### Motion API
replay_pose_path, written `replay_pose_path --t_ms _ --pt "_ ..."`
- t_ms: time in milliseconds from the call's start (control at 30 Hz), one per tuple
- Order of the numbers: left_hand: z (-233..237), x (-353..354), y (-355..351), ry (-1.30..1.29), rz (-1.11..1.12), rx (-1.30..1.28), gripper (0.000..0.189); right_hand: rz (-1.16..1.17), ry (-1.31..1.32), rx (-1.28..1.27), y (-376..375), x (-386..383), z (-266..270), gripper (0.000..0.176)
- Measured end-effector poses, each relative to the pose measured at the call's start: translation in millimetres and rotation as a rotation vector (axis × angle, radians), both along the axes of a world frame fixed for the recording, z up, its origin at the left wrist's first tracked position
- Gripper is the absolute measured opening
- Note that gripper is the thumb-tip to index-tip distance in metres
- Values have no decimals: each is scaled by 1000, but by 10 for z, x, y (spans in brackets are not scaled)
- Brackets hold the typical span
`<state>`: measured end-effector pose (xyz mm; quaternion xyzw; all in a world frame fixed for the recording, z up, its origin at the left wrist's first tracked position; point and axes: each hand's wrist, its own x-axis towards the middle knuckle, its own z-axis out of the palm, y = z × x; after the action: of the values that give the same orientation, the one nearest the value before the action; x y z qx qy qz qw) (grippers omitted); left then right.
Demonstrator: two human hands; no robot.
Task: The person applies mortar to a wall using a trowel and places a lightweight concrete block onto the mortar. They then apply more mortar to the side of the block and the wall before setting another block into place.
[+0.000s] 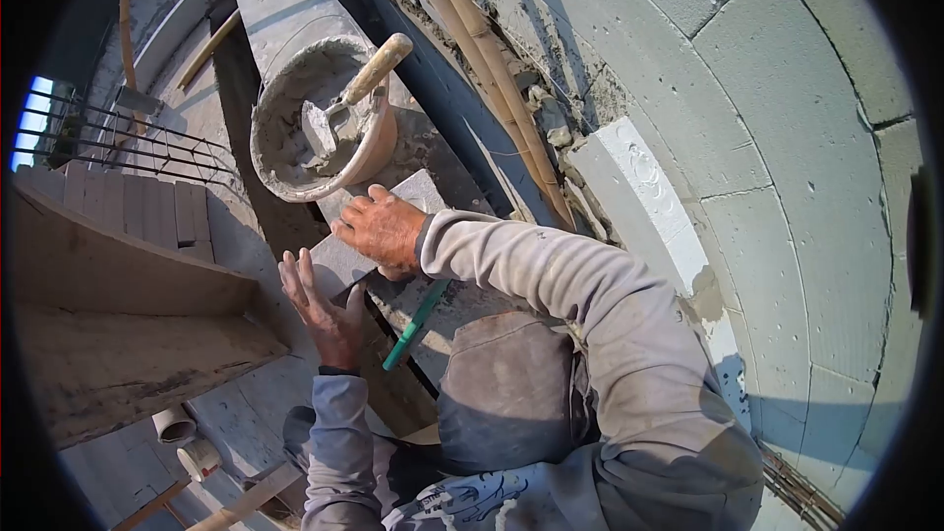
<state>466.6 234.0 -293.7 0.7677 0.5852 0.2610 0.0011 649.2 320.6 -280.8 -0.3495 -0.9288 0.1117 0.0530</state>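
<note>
My right hand [382,230] lies over a light grey block [337,264], its fingers bent across the top and over the edge. The block rests on the planks in front of my knee. Close to the block's left end, my left hand [326,315] is raised with fingers spread and holds nothing. Beyond the block stands a bucket [372,152] with grey mortar [280,138] inside. A trowel [329,123] with a wooden handle lies in the mortar, its handle over the rim. A thin green strip-like tool [418,323] lies on the plank below my right forearm.
A pale block wall [728,118] rises on my right, with a white-topped block [644,187] at its ledge. Bamboo poles [492,69] run along the wall. A wooden board structure [128,305], stacked blocks [138,202] and a metal bar lattice [147,143] are at left.
</note>
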Motion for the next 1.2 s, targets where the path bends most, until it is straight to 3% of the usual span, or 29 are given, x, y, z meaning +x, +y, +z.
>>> replay_pose_path --t_ms 67,133,267,300,467,600,633,667,700,733,800,833,933,1000,1067,1133,1167,1200 --pt "68 18 -69 -62 50 44 93 -81 124 32 -4 79 -20 73" --pt "115 -24 -151 -293 146 98 86 -224 239 -5 3 182 79 79" --pt "-77 -121 -269 -493 264 -120 65 -462 517 -172 -23 685 630 82" --pt "-124 -106 -269 -481 279 -136 56 -483 575 -157 -70 827 731 85" --pt "-444 11 -321 -531 270 -190 48 -699 816 -267 -470 1637 1140 91" --pt "-1082 -101 -345 -304 144 -234 38 -988 821 -75 -817 2083 1463 91" --pt "-1365 -232 -316 -57 -57 -98 38 -1031 737 83 -827 2228 1468 92" --pt "-1527 -256 -307 190 -255 45 38 -1042 719 86 -800 2337 1479 92" --pt "-1192 133 -281 -190 218 -533 43 -1118 598 238 -738 2438 1491 93" --pt "-1208 185 -236 -198 212 -540 43 -1182 474 389 -657 2539 1501 94" --pt "-1246 233 -164 -152 14 -679 50 -1205 425 387 -427 2747 1482 96" --pt "-1249 355 -86 -144 176 -751 56 -1213 355 431 -276 2858 1434 96" --pt "-1179 555 -13 -160 102 -595 55 -1202 209 494 129 3088 1289 94" --pt "-1271 656 57 -105 96 -585 54 -1245 250 260 377 3103 1181 93" --pt "-981 887 208 -459 106 -684 56 -1213 199 318 607 3186 878 91" --pt "-891 1090 362 -540 87 -668 56 -1234 54 314 776 3164 608 90" --pt "-846 1186 445 -604 67 -707 56 -1199 4 477 874 3239 309 87" --pt "-829 1265 503 -666 48 -745 57 -1195 0 466 903 3217 241 87"
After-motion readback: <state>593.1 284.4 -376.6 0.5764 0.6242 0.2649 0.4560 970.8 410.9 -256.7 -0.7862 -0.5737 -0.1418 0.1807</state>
